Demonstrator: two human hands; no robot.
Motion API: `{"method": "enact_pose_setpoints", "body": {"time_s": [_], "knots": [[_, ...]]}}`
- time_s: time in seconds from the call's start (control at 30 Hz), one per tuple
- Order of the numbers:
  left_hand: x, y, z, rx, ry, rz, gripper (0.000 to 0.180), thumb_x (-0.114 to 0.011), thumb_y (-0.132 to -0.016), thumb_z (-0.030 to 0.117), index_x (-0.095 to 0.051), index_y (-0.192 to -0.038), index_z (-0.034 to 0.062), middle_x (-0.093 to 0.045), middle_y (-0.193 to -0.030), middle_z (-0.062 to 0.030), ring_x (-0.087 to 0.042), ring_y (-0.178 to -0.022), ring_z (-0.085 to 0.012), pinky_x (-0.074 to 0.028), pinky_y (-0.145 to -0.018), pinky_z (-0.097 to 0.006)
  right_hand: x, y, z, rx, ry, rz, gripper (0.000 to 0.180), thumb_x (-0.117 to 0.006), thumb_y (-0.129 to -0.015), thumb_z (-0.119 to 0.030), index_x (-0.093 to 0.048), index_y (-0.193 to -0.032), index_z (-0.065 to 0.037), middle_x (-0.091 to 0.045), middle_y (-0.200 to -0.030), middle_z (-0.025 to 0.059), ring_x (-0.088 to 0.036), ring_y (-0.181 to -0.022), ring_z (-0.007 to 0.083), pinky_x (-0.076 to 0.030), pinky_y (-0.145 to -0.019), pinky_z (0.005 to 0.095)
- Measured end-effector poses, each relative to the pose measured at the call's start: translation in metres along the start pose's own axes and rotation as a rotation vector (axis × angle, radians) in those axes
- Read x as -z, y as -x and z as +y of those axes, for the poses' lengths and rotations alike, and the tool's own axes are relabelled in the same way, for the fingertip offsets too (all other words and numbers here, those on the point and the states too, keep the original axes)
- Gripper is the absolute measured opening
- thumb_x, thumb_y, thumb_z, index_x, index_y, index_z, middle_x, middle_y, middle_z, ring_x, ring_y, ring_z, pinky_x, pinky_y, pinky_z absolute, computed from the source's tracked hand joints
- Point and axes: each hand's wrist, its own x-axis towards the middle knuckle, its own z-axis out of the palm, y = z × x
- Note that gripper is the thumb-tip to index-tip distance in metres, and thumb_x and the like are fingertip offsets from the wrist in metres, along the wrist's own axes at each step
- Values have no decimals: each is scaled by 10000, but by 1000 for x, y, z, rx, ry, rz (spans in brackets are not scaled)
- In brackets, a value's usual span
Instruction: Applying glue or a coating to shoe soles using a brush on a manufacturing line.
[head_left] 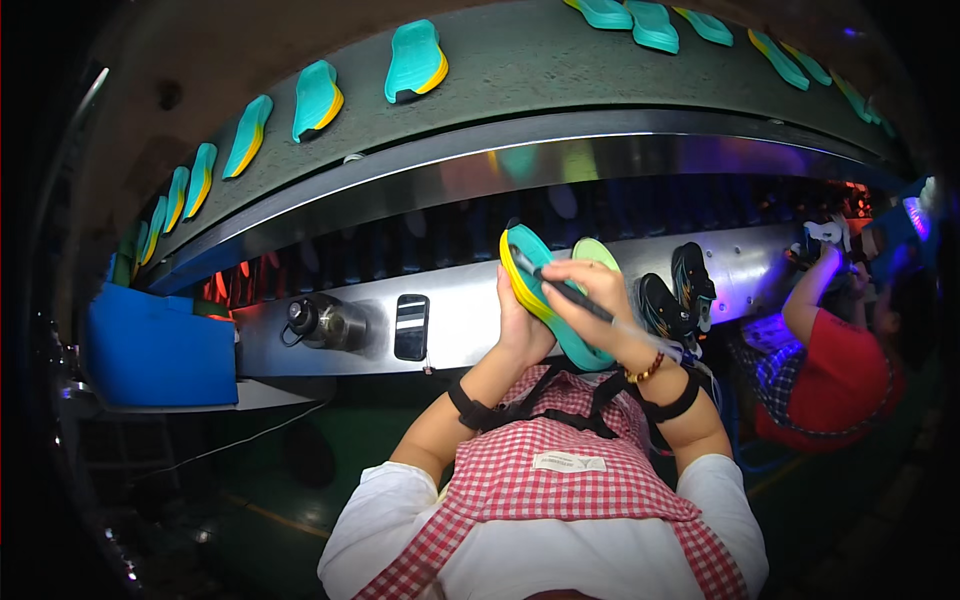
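Note:
My left hand [520, 318] is wrapped round the edge of a teal shoe sole [535, 246] with a yellow side and a black tip, holding it tilted above the metal ledge. In my right hand [590, 285] is a dark-handled brush [577, 298]; its head lies against the sole's inner face near the upper end. A thin pale tube or cord seems to trail from the brush handle past my right wrist. Just behind the right hand is a pale green rounded thing [597, 252], partly hidden by the fingers.
A conveyor belt [540, 75] carrying several teal soles [415, 60] runs beyond the metal ledge [460, 310]. On the ledge are a dark bottle [325, 322], a phone [411, 327] and black shoes [690, 280]. A co-worker in red [840, 370] works at the right. A blue panel [155, 345] stands left.

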Motion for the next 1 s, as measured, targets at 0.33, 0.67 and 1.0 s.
{"method": "enact_pose_setpoints", "body": {"time_s": [0.33, 0.67, 1.0], "knots": [[-15, 32, 22, 156, 14, -170, 809, -127, -798, 694, -377, -1271, 87, -508, -1147, -172, -512, -1029, -323, -407, -900, -466, 65, 9, -52, -356, -362, -278, 182, -654, -710, -42, -650, -887, 2, -649, -773, 86, -600, -665, 102, -471, -603, 220], [-39, 36, 26, 142, 82, -344, 809, -123, -803, 689, -397, -1256, 77, -522, -1130, -178, -533, -1000, -311, -421, -886, -440, 64, 5, -59, -262, -399, -240, 194, -644, -715, 1, -643, -909, 9, -648, -863, 122, -622, -790, 170, -491, -704, 254], [-47, 29, 49, -200, 4, -370, 930, -176, -701, 794, -461, -1160, 37, -533, -1017, -208, -556, -832, -321, -463, -733, -437, 66, 2, -44, 96, -244, -267, 170, -673, -672, 35, -641, -834, -5, -651, -851, 110, -625, -847, 217, -489, -769, 314]]}}
